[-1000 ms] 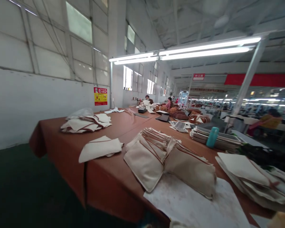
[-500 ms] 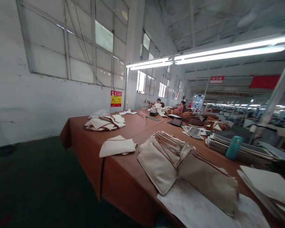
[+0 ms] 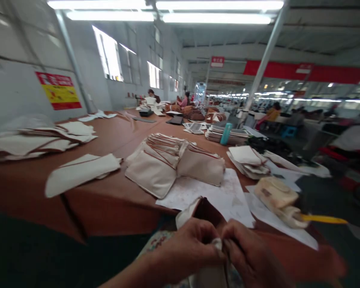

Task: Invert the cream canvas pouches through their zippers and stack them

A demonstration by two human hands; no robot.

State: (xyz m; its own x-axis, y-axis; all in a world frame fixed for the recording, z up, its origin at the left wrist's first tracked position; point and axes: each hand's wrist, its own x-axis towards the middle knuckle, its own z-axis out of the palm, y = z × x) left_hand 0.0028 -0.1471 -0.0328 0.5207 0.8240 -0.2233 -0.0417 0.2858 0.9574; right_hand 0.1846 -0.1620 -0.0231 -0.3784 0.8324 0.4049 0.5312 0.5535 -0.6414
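My left hand (image 3: pixel 192 244) and my right hand (image 3: pixel 249 252) are close together at the table's front edge. Both pinch the edge of a cream fabric pouch (image 3: pixel 210 212) whose dark brown inside shows above the fingers. Its lower part is partly covered by my hands. Just beyond, a white paper sheet (image 3: pixel 204 192) lies under a fanned stack of cream pouches (image 3: pixel 153 172) with brown trim. To the left rests a small stack of cream pieces (image 3: pixel 84 170).
On the brown-covered table (image 3: pixel 114 200), a pale block-shaped object (image 3: pixel 276 194) sits at right beside a yellow handle (image 3: pixel 324 219). Behind it are more cream pieces (image 3: pixel 247 158) and a teal bottle (image 3: pixel 226 134). A larger pile (image 3: pixel 42 138) is at far left. People work far back.
The view has swung to the right and down. Both my hands, with the cream pouch between them, are now in sight at the bottom; neither was visible before.
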